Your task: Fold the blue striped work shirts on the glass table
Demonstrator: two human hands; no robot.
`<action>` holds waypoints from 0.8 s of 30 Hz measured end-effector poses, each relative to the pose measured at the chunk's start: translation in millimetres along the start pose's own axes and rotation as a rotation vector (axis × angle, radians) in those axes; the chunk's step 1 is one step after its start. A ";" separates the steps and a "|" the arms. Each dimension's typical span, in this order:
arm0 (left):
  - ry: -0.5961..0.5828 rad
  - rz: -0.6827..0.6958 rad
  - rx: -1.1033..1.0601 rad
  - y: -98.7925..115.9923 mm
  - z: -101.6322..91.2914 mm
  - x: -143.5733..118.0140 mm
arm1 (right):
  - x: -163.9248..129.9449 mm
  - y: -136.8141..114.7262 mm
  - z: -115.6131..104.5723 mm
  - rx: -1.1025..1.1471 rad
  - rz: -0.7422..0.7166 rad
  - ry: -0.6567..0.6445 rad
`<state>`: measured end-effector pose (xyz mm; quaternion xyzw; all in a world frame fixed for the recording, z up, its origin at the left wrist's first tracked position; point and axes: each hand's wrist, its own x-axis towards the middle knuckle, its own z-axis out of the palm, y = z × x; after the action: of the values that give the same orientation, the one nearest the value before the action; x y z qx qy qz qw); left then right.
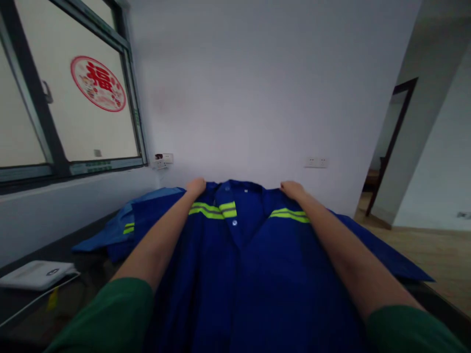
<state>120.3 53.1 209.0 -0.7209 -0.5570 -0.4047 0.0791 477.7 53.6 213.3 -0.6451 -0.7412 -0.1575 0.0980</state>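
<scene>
A blue cloth work shirt with yellow-green reflective stripes (239, 255) lies spread over the dark table (22, 304). At eleven o'clock the left hand (196, 186) grips its shoulder, at one o'clock the right hand (291, 189) likewise, fingers curled onto the cloth.

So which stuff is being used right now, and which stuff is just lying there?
In use:
- blue jacket with yellow stripes, spread flat
- left hand on its left shoulder
- right hand on its right shoulder

Just lying about:
- white flat box with a cable, on the dark table
- red sticker on the window
</scene>
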 end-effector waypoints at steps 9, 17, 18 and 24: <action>-0.345 -0.127 0.032 -65.6 177.1 -63.7 | -22.3 -31.6 181.6 0.180 -0.107 -0.092; -0.537 0.095 -0.160 -68.1 218.6 -27.5 | 9.2 -41.4 191.7 0.317 -0.563 -0.297; -0.589 0.131 -0.196 -68.9 220.3 -28.0 | 9.2 -40.1 192.7 0.286 -0.604 -0.327; -0.742 0.269 -0.306 -82.3 225.1 -45.1 | 12.2 -31.1 188.6 0.062 -0.671 -0.364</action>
<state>158.1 177.2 2.5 -0.8874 -0.3823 -0.1819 -0.1823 456.2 129.1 38.6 -0.3807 -0.9209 -0.0412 -0.0725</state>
